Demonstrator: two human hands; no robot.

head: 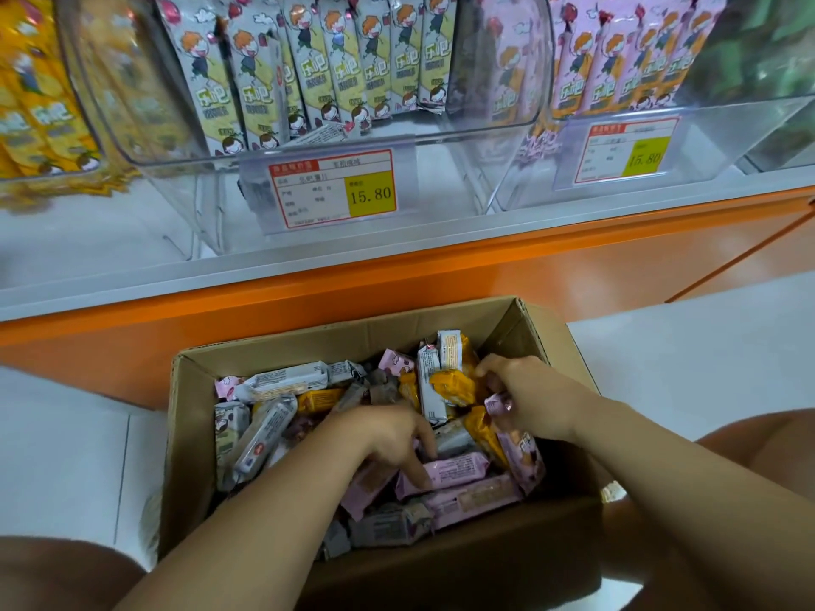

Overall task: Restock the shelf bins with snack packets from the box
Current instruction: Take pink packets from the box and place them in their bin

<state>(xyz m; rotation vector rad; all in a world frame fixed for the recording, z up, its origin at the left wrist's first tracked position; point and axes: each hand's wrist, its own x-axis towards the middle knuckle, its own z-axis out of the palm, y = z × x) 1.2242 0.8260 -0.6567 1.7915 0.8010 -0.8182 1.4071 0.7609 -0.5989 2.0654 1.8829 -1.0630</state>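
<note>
Both hands are inside the cardboard box (308, 341), which stands on the floor below the shelf and holds a mixed heap of grey, orange and pink snack packets. The left hand (388, 438) is open, and its straight fingers rest on a flat pink packet (454, 471) near the front of the heap. The right hand (533, 399) seems to grip the top end of a tilted pink packet (522, 456) beside the box's right wall, with its fingers curled, though part of this hold is hidden.

I think the step is to gather pink packets for the pink bin (705, 134) at the upper right. The main danger is a wrong sort, because the colours lie mixed together and the grey bin (198, 191) is just beside the pink one. The right hand holds only one end, so the packet may slip when it is lifted. A packet pushed in carelessly may also tip the standing rows.
</note>
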